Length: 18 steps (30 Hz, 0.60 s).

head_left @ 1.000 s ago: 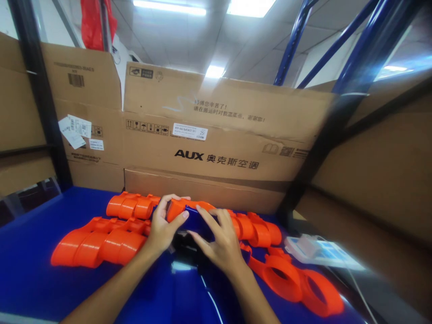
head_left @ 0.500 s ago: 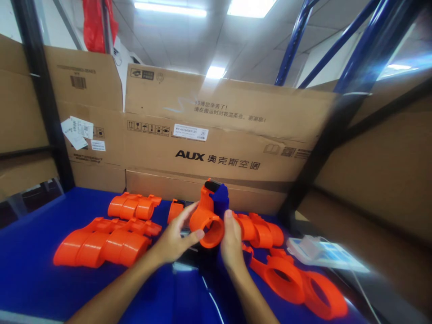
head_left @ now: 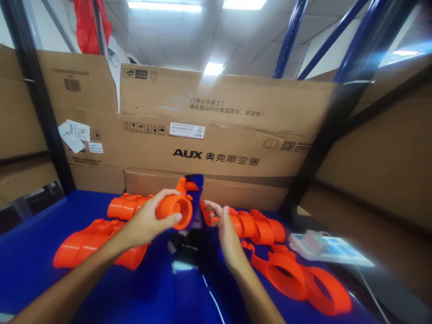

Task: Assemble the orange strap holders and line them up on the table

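My left hand [head_left: 151, 218] is wrapped round an orange tape dispenser [head_left: 184, 211] with a round hollow ring facing me and a dark blue piece at its upper right. It is held up above the table. My right hand [head_left: 227, 234] is a little to the right, fingers apart and holding nothing, with a gap between it and the dispenser. Behind its fingers stands a row of orange dispensers [head_left: 261, 228]. Beneath the hands sits a blurred black object [head_left: 195, 247].
On the blue table [head_left: 30, 243], more orange dispensers [head_left: 81, 245] line the left side. Larger orange rings [head_left: 327, 292] lie at right, beside a white box with a pale lid [head_left: 332, 249]. Cardboard [head_left: 216, 135] walls off the back; dark posts [head_left: 313, 148] flank it.
The dispenser has moved left in my left hand and turned slightly. My right hand has come off it, its fingers now spread apart.
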{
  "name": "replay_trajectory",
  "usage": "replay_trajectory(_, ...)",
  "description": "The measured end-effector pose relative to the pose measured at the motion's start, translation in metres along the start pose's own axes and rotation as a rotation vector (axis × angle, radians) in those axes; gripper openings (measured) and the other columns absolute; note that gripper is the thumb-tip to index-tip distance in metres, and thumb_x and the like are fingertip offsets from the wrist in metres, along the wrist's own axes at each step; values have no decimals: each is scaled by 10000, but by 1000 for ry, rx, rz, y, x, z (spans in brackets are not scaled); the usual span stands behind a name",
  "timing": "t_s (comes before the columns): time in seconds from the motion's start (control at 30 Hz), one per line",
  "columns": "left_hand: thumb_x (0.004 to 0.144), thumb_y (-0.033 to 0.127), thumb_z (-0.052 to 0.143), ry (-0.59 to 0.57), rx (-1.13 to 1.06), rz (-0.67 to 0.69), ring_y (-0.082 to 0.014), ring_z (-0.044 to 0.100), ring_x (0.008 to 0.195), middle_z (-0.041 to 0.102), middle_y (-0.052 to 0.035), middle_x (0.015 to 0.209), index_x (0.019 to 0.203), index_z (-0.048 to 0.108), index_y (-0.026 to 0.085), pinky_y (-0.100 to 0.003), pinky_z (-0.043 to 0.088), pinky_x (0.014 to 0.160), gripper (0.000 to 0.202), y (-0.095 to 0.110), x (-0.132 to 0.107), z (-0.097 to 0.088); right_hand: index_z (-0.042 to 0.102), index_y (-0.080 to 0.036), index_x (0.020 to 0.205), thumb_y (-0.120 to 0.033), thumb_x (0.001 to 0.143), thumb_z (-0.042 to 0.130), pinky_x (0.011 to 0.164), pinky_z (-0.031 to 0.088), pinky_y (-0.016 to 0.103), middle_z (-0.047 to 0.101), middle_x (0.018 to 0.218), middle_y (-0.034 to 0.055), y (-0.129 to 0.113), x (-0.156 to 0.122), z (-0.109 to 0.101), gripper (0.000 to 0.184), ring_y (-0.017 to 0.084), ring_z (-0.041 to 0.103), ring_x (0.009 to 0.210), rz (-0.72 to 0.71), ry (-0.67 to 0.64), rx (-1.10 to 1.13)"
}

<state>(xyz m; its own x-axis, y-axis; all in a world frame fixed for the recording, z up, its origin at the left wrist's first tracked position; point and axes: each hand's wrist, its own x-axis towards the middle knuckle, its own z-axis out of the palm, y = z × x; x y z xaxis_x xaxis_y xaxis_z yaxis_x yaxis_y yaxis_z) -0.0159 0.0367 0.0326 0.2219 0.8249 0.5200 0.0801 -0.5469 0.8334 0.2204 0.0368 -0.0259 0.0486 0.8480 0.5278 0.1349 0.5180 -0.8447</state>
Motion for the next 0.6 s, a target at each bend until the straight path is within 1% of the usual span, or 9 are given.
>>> replay_trajectory(0.07,606,230,819,70,17,-78,-286,681,875,743,-64,978,1043,740,262,-406,539,830,445,-12,12,-23,667,-242,1210,-630,1001,183,974,484,436,683,1225,84,-9,4,-3,655,263,610,1146,76,22,86)
replay_trajectory(0.13,588,268,824,131,95,-132,-308,667,962,746,-59,994,1001,743,256,-432,493,919,421,-29,22,-42,670,-237,1190,-642,992,209,1000,465,431,684,1210,85,-14,6,-4,645,266,595,1167,102,29,150)
replay_trajectory(0.17,598,292,821,137,163,-162,-315,659,997,745,-69,1024,1009,740,251,-439,463,958,421,-38,27,-50,671,-238,1185,-648,987,221,1004,462,429,687,1198,84,-16,6,-5,640,268,589,1173,102,26,164)
replay_trajectory(0.23,624,341,804,174,273,-186,-323,650,1020,744,-88,1040,1001,739,240,-443,431,982,396,-57,34,-59,677,-244,1169,-658,981,229,1009,455,427,695,1170,78,-17,6,-5,639,270,583,1176,106,18,171)
replay_trajectory(0.3,623,371,801,159,316,-196,-332,653,1012,749,-98,1009,963,744,237,-431,429,967,370,-73,38,-60,686,-251,1148,-668,978,216,1034,432,429,699,1154,70,-17,5,-6,651,270,575,1181,108,13,161)
replay_trajectory(0.37,597,384,812,133,328,-190,-344,657,998,754,-94,949,925,747,249,-411,441,933,360,-83,41,-55,699,-256,1116,-680,973,192,1062,400,434,695,1164,64,-16,5,-7,676,271,564,1189,103,12,138)
replay_trajectory(0.47,596,438,800,86,463,-200,-348,678,928,752,-92,880,989,733,245,-385,463,849,444,-91,45,-47,723,-258,1036,-694,966,171,1071,372,441,690,1170,59,-15,4,-9,706,279,556,1184,101,29,104)
replay_trajectory(0.53,667,510,732,-19,652,-247,-331,696,843,753,-100,865,1106,698,215,-368,473,776,531,-92,49,-44,730,-257,989,-694,966,172,1063,366,436,695,1145,56,-16,3,-10,709,280,557,1170,103,41,105)
replay_trajectory(0.6,751,560,637,-148,830,-279,-315,704,802,755,-113,880,1180,662,190,-354,474,723,567,-93,52,-42,731,-258,969,-696,966,176,1056,363,429,700,1115,53,-17,3,-9,707,279,554,1162,103,41,115)
